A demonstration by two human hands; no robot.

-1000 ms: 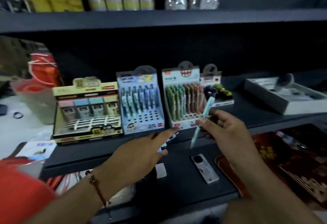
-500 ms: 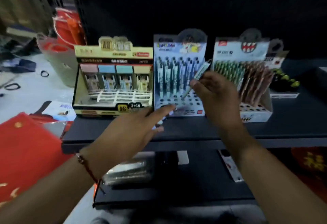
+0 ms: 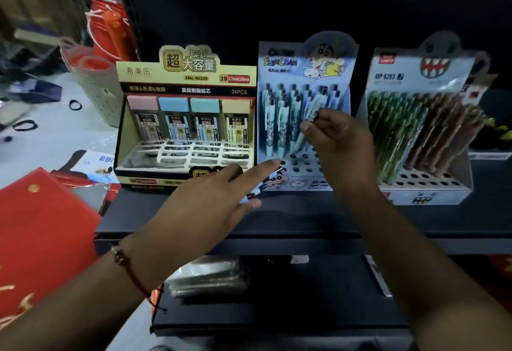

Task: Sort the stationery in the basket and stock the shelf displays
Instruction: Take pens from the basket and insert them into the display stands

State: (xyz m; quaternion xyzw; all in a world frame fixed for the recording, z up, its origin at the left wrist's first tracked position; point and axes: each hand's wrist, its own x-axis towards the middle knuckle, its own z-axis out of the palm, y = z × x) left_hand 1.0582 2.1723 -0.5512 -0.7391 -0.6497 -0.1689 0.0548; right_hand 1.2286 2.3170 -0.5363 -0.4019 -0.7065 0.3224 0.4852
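Dark shelving (image 3: 304, 220) fills the view, three display boxes lined up along its top tier. Right hand (image 3: 340, 142) is up in front of the middle one, the blue cartoon pen display (image 3: 304, 73), fingers curled and pinching a pale blue pen (image 3: 311, 113) that leans in among the pens already standing there, its tip over the dotted hole tray. Left hand (image 3: 213, 201) reaches in low, fingers stretched out flat towards the bottom edge of that same display, with a few more pens (image 3: 256, 191) tucked under the palm, their ends poking out past the fingers. A red cord bracelet (image 3: 130, 270) sits on that wrist. Just left stands the yellow pencil-lead box (image 3: 188, 84) with four pastel packs in a row; to the right, the shark-mouth display (image 3: 415, 79) packed with green and brown pens. Off on the far left, a pale perforated basket (image 3: 94, 87) rests on the white floor, red packaging (image 3: 36, 228) nearer.
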